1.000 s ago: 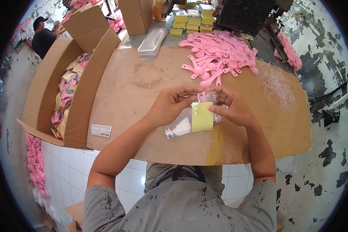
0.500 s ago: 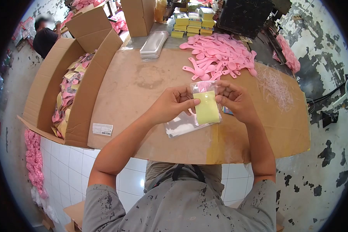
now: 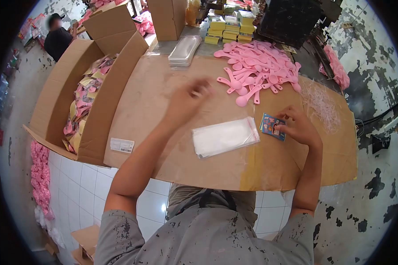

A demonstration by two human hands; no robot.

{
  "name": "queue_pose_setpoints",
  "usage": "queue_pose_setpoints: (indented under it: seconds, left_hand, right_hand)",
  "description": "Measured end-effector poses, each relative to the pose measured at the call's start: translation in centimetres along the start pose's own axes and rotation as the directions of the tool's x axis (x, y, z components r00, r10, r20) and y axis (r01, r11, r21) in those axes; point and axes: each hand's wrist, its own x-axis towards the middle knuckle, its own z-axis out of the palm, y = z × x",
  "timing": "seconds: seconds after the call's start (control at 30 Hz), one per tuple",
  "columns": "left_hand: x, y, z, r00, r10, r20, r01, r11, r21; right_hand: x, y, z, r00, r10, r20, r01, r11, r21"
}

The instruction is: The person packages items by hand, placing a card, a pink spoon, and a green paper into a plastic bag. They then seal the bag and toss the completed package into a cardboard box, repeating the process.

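Observation:
My left hand (image 3: 192,98) is raised over the middle of the cardboard-covered table, smeared by motion, so its fingers and anything in them are unclear. On the right, my right hand (image 3: 301,127) has its thumb on the front of a small stack of blue printed cards (image 3: 272,127), with the fingers curled at the upper edge. Between the hands lies a stack of clear plastic bags (image 3: 225,137), flat on the cardboard. Beyond them is a heap of pink plastic spoons (image 3: 261,66), one lying at its near edge.
An open cardboard box (image 3: 53,110) on the left holds many packed pink and yellow pieces. More clear bags (image 3: 184,51) and yellow card stacks (image 3: 230,28) stand at the back. Thin clear strips (image 3: 325,108) lie at right. Another person (image 3: 57,42) is far left.
The bag with the yellow card and pink spoon has left my hands and I cannot see where it is. My left hand moved up and left; my right hand moved right onto the cards.

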Motion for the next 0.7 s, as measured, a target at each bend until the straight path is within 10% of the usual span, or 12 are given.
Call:
queue_pose_setpoints:
  seconds: [0.17,0.37,0.7]
  left_hand:
    - [-2.8,-1.3,4.6,0.92,0.238,0.311,-0.365,0.81,0.459]
    - [-2.7,-0.4,4.7,0.963,-0.069,0.261,0.019,0.982,0.188]
    - [-2.5,-0.3,4.5,0.963,0.002,0.268,-0.023,0.997,0.075]
  right_hand:
    - [0.0,0.4,0.3,0.996,0.079,0.048,-0.085,0.986,0.145]
    - [0.0,1.4,0.1,0.987,0.154,0.047,-0.161,0.96,0.229]
    - [0.2,0.5,1.1,0.979,0.091,-0.183,-0.001,0.896,0.444]
